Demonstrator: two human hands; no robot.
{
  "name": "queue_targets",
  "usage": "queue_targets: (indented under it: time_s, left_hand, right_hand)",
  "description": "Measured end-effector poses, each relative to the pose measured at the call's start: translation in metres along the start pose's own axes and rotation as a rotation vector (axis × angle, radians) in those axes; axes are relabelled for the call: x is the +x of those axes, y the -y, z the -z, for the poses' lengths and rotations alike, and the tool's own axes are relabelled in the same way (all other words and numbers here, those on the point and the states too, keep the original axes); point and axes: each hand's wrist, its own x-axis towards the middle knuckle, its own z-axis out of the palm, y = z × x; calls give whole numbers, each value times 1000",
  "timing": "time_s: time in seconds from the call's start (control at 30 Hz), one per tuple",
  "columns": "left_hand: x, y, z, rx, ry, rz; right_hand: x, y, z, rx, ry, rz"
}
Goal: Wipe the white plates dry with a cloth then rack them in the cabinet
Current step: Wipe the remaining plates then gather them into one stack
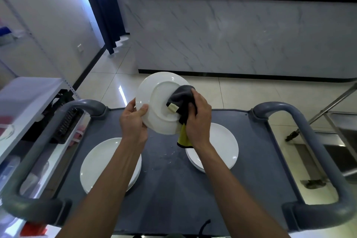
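My left hand [133, 121] grips the lower left rim of a white plate [154, 91], held tilted above the cart with its underside towards me. Pressed against the right side of that underside is a grey and yellow cloth [181, 98], bunched in my right hand [199, 120]. Its yellow corner hangs down below the plate. Two low stacks of white plates rest on the grey cart top [170, 189]: one stack at the left [102, 162], partly under my left forearm, and one at the right [222, 145], partly behind my right wrist.
The cart has thick grey handles at the left [25, 185] and right [316, 152]. Water drops lie between the stacks. A white shelf unit [29, 102] stands to the left, a steel sink unit [343, 141] to the right, a marble-fronted counter [231, 35] ahead.
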Motion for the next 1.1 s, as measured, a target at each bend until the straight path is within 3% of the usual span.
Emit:
queue_targets:
  time_s: [0.23,0.5,0.7,0.83,1.1]
  left_hand:
    - [13,-7,4,-78,-109,44]
    - [23,-28,34,26,-81,58]
    - [32,-43,69,82,67,89]
    - [30,-49,82,242,204,123]
    - [13,-40,63,463,385,89]
  right_hand:
    - [-39,22,-35,-113,-14,50]
    - [-56,41,-67,-149,-20,80]
    - [-35,41,-60,-115,-12,-21]
    - [-22,36,-48,-142,11,-58]
    - [-26,51,-45,-273,56,22]
